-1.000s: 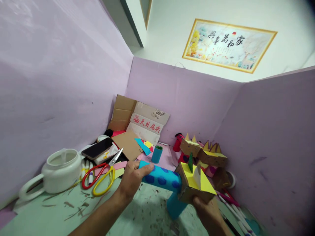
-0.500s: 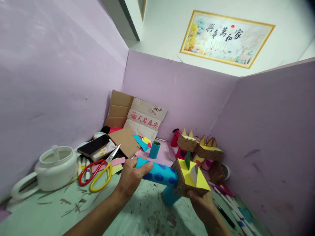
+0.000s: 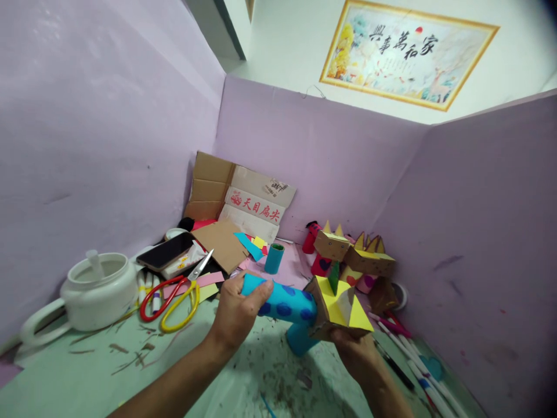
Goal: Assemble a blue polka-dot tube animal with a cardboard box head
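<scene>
My left hand [image 3: 239, 310] is wrapped round the left end of a blue paper tube [image 3: 282, 301] with dark blue spots. The tube's right end meets a small cardboard box [image 3: 321, 316] with a yellow top, a green spike [image 3: 333, 278] and a yellow peak. Fingers of my right hand [image 3: 354, 348] grip the box from below and at its front edge. Beneath the joint of tube and box, a second blue tube [image 3: 300, 339] points down to the table; its top is hidden.
On the left are a white pot [image 3: 100, 296], red-and-yellow scissors [image 3: 185, 290] and a phone [image 3: 165, 251]. A short blue tube [image 3: 274, 259] stands behind my hands, near cardboard [image 3: 221, 244]. Cardboard animal figures [image 3: 333, 247] and markers [image 3: 429, 377] are on the right.
The camera view has shifted slightly. Both hands keep their hold on the tube and box, which show almost the same pose. A thin blue strip now shows at the bottom edge.
</scene>
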{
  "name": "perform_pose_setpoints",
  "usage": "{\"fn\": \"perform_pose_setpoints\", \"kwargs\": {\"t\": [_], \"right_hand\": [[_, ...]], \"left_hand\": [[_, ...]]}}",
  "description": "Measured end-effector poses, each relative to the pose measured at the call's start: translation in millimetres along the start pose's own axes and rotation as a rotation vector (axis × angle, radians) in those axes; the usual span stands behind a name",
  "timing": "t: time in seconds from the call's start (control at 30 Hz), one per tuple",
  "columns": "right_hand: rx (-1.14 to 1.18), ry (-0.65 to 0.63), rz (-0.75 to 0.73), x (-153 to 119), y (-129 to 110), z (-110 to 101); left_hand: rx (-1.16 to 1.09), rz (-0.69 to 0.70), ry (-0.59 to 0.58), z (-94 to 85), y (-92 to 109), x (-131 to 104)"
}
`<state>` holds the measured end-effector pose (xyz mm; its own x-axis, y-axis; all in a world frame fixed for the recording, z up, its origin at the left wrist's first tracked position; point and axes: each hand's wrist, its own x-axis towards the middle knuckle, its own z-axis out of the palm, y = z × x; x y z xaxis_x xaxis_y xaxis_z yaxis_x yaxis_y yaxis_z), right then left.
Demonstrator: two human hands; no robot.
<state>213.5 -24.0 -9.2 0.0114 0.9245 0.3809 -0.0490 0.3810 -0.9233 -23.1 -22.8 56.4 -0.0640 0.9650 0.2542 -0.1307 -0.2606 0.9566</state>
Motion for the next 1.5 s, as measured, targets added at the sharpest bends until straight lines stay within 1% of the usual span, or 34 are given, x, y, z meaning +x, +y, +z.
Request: {"fn": "perform_pose_setpoints", "kwargs": {"t": [0.1, 0.2, 0.53, 0.63, 0.73, 0.93, 1.03, 1.13, 1.27, 1.33, 1.43, 1.5], "right_hand": [[0.033, -0.044, 0.032, -1, -2, 3], [0.058, -0.057, 0.033, 0, -2, 3], [0.152, 0.008, 0.017, -3, 3, 4], [0.189, -0.018, 0.039, -2, 3, 3], [0.201, -0.053, 0.059, -1, 2, 3], [0.235, -0.008, 0.057, -4, -1, 10], [0.241, 0.006, 0.043, -3, -2, 9], [0.224, 0.006, 0.053, 1, -6, 7], [0.265, 0.056, 0.076, 6, -19, 12], [0.317, 0.105, 0.079, 7, -25, 16], [0.398, 0.187, 0.091, 10, -27, 17], [0.439, 0.225, 0.104, 11, -25, 14]], "left_hand": [[0.015, 0.003, 0.005, 0.6, 1, 0], [0.023, 0.004, 0.002, 0.7, 0, 0], [0.100, 0.074, -0.056, -0.6, -3, -1], [0.107, 0.086, -0.068, -0.4, -2, -1], [0.107, 0.095, -0.070, -0.1, -2, -1], [0.118, 0.092, -0.060, -0.6, -4, -1], [0.117, 0.093, -0.046, 0.1, -5, -1], [0.069, 0.055, -0.063, 0.3, -4, 0], [-0.095, -0.046, -0.169, -5.3, 1, 6], [-0.169, -0.014, -0.126, -9.7, 3, 9], [-0.242, 0.100, 0.029, -14.0, 5, 13], [-0.279, 0.149, 0.075, -14.4, 4, 15]]}}
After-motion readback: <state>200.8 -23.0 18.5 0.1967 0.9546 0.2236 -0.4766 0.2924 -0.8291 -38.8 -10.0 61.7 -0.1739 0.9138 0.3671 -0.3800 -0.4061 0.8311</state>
